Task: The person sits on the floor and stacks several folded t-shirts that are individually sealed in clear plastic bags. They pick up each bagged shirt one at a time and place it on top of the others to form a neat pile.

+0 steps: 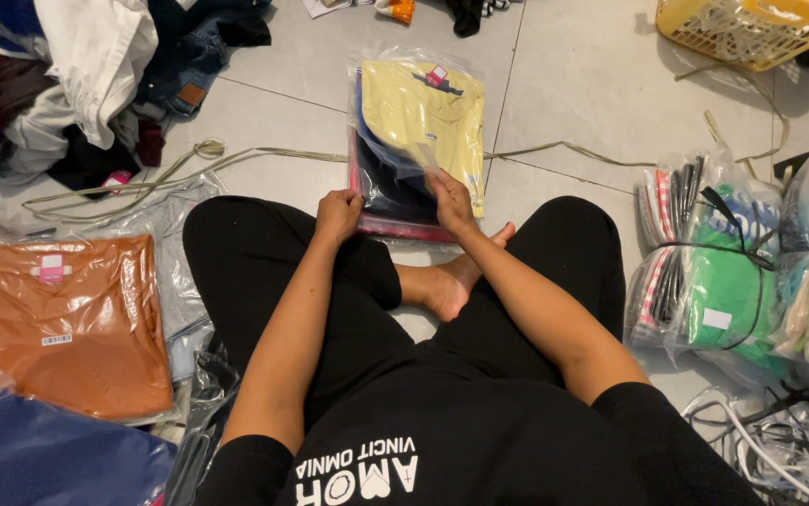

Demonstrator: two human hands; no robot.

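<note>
Crossed legs frame my stack of bagged shirts: left hand fisted on its corner, right hand fingers pressed flat, steadying it.

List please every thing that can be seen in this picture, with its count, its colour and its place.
stack of bagged shirts: one stack, yellow shirt on top, on the floor before the person
orange bagged shirt: one, orange, floor at left
blue bagged garment: one, dark blue, lower left corner
loose clothes pile: one pile, white, dark and denim, upper left
strap: one, beige, lying across the tiles
tied bundles of bagged clothes: at least two, green, white and mixed, at right
basket: one, yellow, upper right
left hand: closed, at the stack's near left corner
right hand: fingers flat on the stack
</note>
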